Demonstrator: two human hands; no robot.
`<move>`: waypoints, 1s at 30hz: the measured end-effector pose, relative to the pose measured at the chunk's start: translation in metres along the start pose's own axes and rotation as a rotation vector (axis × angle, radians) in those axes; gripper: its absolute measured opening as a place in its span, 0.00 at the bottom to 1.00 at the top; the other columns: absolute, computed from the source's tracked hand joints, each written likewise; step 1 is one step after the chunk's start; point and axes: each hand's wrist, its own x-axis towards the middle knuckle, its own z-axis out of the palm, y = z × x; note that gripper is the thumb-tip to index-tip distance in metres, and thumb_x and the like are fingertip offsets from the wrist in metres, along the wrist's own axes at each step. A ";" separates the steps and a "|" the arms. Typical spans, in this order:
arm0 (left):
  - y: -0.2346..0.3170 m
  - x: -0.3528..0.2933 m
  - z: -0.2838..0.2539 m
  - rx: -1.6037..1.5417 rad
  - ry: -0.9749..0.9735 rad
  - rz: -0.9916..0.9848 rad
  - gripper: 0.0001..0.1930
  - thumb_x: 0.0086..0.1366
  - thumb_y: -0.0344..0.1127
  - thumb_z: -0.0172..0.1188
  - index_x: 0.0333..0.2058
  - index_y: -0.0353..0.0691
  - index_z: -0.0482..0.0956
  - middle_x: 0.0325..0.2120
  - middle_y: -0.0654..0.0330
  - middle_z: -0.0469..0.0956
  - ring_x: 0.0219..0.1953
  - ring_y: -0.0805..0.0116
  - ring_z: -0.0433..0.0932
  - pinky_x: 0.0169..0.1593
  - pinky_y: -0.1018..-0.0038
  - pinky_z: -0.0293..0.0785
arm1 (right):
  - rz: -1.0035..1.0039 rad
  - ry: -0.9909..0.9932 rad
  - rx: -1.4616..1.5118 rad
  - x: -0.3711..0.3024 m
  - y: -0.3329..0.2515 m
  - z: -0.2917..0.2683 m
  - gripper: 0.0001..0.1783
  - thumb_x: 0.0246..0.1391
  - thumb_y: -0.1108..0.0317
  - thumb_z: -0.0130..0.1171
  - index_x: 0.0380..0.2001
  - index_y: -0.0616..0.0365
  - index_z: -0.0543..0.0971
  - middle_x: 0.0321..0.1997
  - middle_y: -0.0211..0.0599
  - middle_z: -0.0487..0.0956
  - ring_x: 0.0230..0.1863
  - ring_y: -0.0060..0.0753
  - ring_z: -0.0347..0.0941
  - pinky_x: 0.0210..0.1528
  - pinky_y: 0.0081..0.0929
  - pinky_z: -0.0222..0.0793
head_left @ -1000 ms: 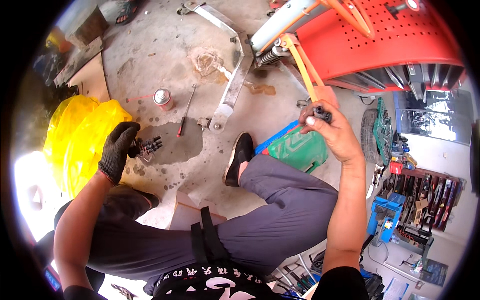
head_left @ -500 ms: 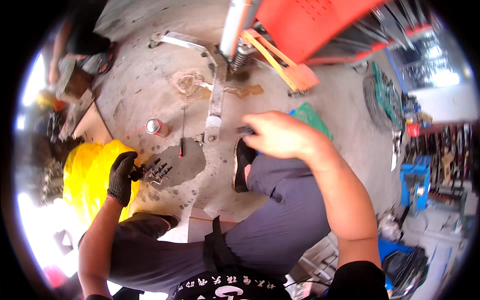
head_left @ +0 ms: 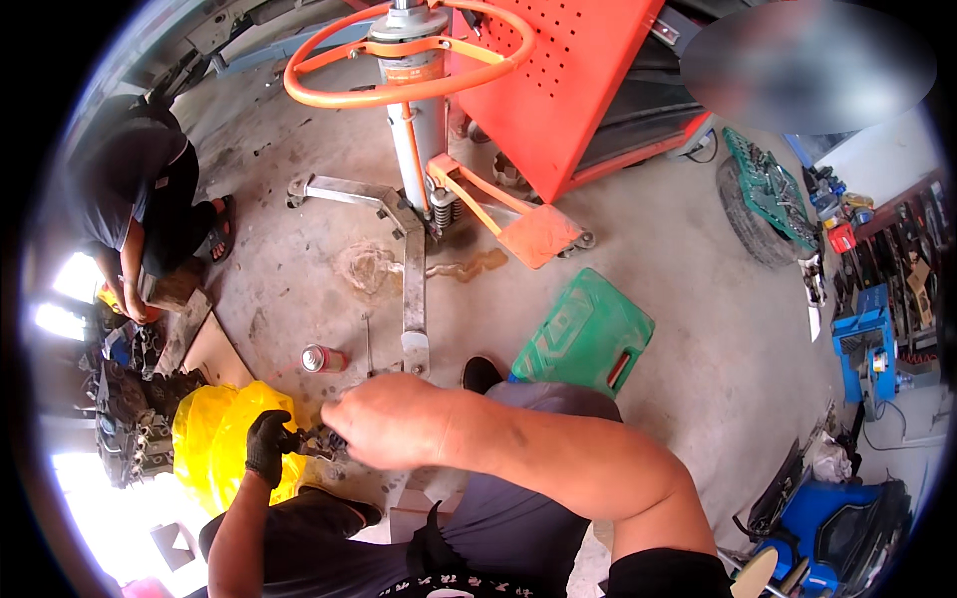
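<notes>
My left hand (head_left: pixel 267 447), in a black knit glove, is closed round one end of a small dark metal part with several black stubs (head_left: pixel 321 445). It holds the part in front of a yellow plastic bag (head_left: pixel 224 439). Bare and curled closed, my right hand (head_left: pixel 389 424) reaches across to the far end of that part and covers much of it. Whatever lies between its fingers is hidden. A red and silver spray can (head_left: pixel 324 359) stands on the floor just beyond, with a thin screwdriver (head_left: pixel 368 344) lying beside it.
A wheeled grey stand (head_left: pixel 411 149) with an orange ring (head_left: pixel 409 100) and orange pedal (head_left: pixel 538 235) rises ahead, near a red cabinet (head_left: pixel 548 90). A green case (head_left: pixel 586 334) lies right. At left, another person (head_left: pixel 135 189) bends over engine parts (head_left: pixel 130 414).
My right hand has swung left from above my right knee to the part in my left hand. The view has tilted up, bringing in the orange ring and more of the green case.
</notes>
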 end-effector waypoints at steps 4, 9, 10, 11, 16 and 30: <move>-0.009 0.025 0.004 0.039 0.028 -0.030 0.15 0.65 0.39 0.55 0.45 0.36 0.80 0.27 0.57 0.76 0.27 0.64 0.80 0.32 0.71 0.76 | -0.042 -0.020 0.111 0.000 0.006 -0.024 0.14 0.54 0.67 0.58 0.39 0.66 0.75 0.34 0.51 0.81 0.38 0.56 0.81 0.40 0.48 0.78; -0.023 0.045 -0.006 -0.164 0.043 -0.247 0.18 0.62 0.36 0.53 0.49 0.36 0.79 0.20 0.56 0.75 0.22 0.65 0.76 0.32 0.70 0.77 | -0.079 -0.010 0.168 0.008 0.015 -0.037 0.15 0.54 0.66 0.59 0.41 0.64 0.73 0.36 0.51 0.79 0.40 0.57 0.79 0.40 0.50 0.76; -0.040 0.047 -0.021 -0.218 0.051 -0.316 0.19 0.64 0.33 0.53 0.52 0.37 0.78 0.28 0.55 0.77 0.26 0.65 0.78 0.36 0.69 0.80 | -0.087 -0.013 0.158 0.014 0.014 -0.038 0.15 0.54 0.66 0.59 0.41 0.64 0.73 0.37 0.51 0.79 0.41 0.57 0.79 0.41 0.50 0.76; -0.086 0.049 -0.048 0.343 -0.014 0.002 0.19 0.66 0.29 0.52 0.55 0.38 0.76 0.38 0.54 0.78 0.33 0.64 0.80 0.40 0.67 0.82 | -0.112 -0.020 0.167 0.020 0.011 -0.038 0.15 0.53 0.66 0.59 0.41 0.63 0.73 0.37 0.51 0.79 0.42 0.57 0.79 0.41 0.50 0.75; -0.075 0.073 -0.041 0.546 -0.102 0.084 0.13 0.67 0.31 0.54 0.46 0.37 0.83 0.32 0.52 0.82 0.30 0.57 0.82 0.37 0.62 0.81 | 0.122 0.220 0.163 0.001 0.013 -0.057 0.13 0.54 0.70 0.64 0.42 0.62 0.77 0.37 0.46 0.79 0.39 0.46 0.77 0.42 0.36 0.72; -0.151 0.139 -0.012 -0.339 0.111 -0.549 0.19 0.67 0.51 0.58 0.34 0.37 0.78 0.27 0.61 0.76 0.27 0.68 0.75 0.34 0.70 0.75 | 0.542 0.069 0.262 0.028 0.053 -0.049 0.10 0.60 0.71 0.62 0.40 0.63 0.74 0.35 0.31 0.74 0.39 0.24 0.69 0.47 0.24 0.66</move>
